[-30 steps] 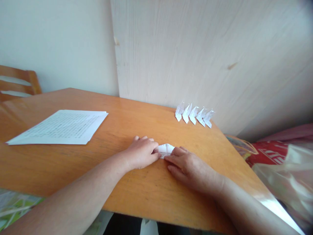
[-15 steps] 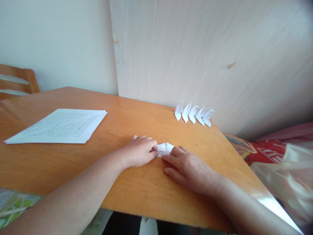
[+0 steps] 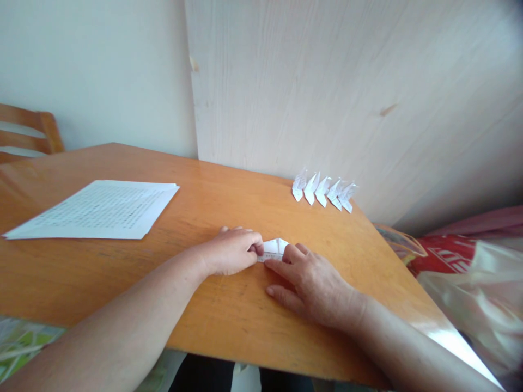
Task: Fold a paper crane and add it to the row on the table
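Observation:
A small white folded paper (image 3: 274,249) with a peaked top and printed marks lies flat on the wooden table between my hands. My left hand (image 3: 235,250) has its fingers curled and closed on the paper's left end; the fingertips partly hide it. From the right, my right hand (image 3: 312,280) presses its fingertips on the lower right part of the paper, with the thumb apart on the table. That hand covers the paper's right end.
Several folded paper pieces (image 3: 322,190) stand in a row by the wall panel. A stack of printed sheets (image 3: 102,209) lies on the table (image 3: 212,204) at left. A chair back (image 3: 30,130) is at far left; bags (image 3: 453,267) sit beyond the right edge.
My right hand's index finger and thumb have slid slightly left along the lower edge of the paper. My left hand stays almost in place at the left end.

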The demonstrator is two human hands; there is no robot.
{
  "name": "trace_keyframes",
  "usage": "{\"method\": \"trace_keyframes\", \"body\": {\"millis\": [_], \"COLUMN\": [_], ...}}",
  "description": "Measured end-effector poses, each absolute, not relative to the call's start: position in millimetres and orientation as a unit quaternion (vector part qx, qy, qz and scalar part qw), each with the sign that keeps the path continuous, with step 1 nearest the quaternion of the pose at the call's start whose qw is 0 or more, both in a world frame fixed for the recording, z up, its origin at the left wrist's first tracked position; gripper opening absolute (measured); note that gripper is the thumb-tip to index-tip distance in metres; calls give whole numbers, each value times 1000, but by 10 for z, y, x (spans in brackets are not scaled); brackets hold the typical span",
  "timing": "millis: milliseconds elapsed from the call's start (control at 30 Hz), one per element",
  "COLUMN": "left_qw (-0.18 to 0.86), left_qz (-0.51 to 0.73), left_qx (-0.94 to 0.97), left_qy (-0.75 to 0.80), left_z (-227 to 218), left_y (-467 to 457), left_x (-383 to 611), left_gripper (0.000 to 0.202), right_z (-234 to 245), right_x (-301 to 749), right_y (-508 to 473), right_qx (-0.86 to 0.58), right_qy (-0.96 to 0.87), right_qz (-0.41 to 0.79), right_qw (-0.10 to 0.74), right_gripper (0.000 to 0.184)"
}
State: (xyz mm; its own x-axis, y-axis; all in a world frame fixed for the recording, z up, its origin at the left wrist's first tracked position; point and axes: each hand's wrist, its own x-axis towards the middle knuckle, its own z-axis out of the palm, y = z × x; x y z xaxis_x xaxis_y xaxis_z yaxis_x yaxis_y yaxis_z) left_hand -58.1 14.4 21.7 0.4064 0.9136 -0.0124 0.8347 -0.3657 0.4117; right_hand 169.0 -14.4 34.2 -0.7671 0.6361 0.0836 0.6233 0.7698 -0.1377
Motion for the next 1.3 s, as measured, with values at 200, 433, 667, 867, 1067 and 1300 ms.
{"method": "trace_keyframes", "body": {"millis": [200,433,667,867,1067,1300], "left_qw": [189,188,153,155,148,138], "left_qz": [107,98,101,95,108,117], "left_qx": [817,815,816,811,810,811], "left_qy": [534,539,548,556,557,557], "left_z": [238,272,274,295,246,224], "left_y": [150,132,103,75,88,89], "left_x": [-578,-569,-501,-477,-492,-493], "left_gripper": [21,18,17,17,15,11], "right_z": [334,379,416,411,416,466], "right_x": [1644,1648,1712,1754,1791,1843], "right_y": [-139,-130,-147,-126,-100,-120], "right_qx": [-344,-339,-346,-357,-366,-394], "right_qy": [-937,-938,-931,-923,-922,-913], "right_qz": [35,58,99,126,115,94], "right_qw": [47,40,64,64,55,46], "right_gripper": [43,41,33,23,17,16]}}
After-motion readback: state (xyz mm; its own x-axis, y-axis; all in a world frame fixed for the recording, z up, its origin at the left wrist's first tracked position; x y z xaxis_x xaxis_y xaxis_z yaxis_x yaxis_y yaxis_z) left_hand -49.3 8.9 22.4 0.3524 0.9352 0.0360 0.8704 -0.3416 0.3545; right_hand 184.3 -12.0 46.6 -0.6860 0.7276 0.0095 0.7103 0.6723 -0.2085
